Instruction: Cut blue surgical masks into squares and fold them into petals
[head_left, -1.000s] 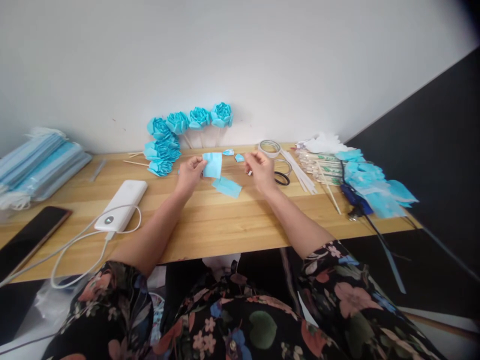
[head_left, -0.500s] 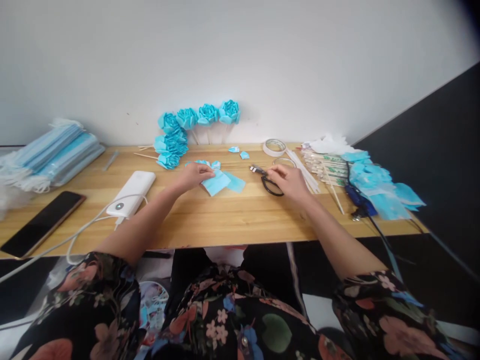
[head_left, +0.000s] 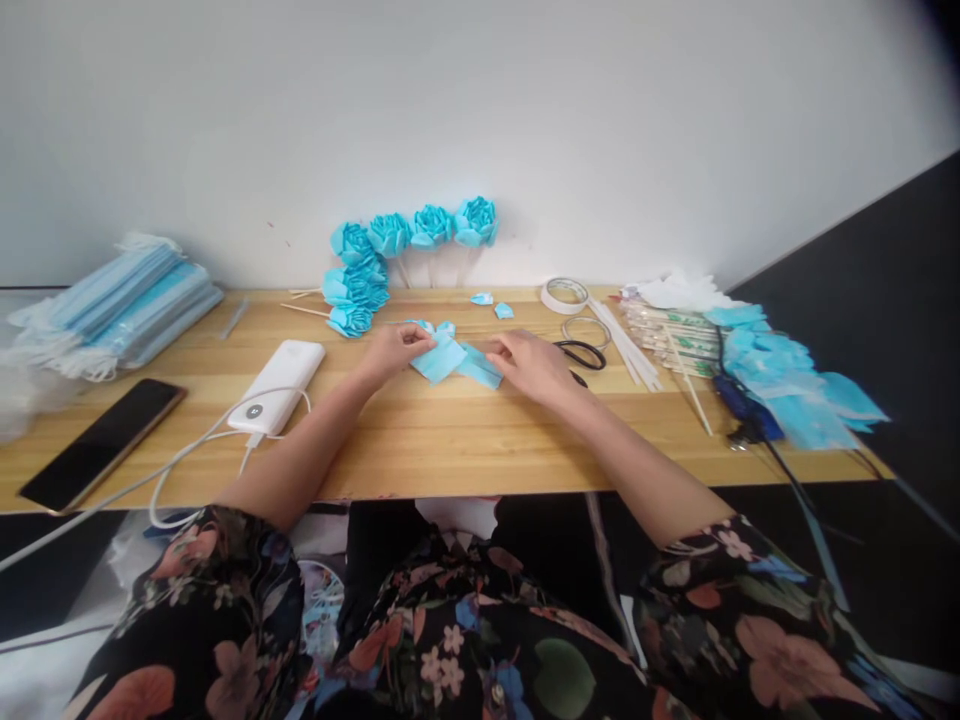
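Note:
Over the middle of the table, my left hand (head_left: 394, 352) is closed, pinching a light blue fabric piece (head_left: 442, 360) between thumb and fingertips. A second blue piece (head_left: 480, 367) lies partly behind the first. At its right edge is my right hand (head_left: 529, 365), its thumb and fingers drawn together on that edge. Just right of this hand are black handle loops (head_left: 583, 354), apparently of scissors; the hand hides the rest. Small blue scraps (head_left: 504, 311) lie beyond the hands.
Several blue fabric flowers on sticks (head_left: 433, 228) stand by the wall. A face mask stack (head_left: 142, 310), phone (head_left: 101, 440) and cabled power bank (head_left: 277, 385) are left. At right are a tape roll (head_left: 564, 295), white strips (head_left: 622, 345), wrapped sticks (head_left: 667, 335) and blue fabric (head_left: 787, 375).
My right hand has left the black-handled tool and moved left to the blue pieces. The left hand keeps its pinch. The whole view has shifted slightly.

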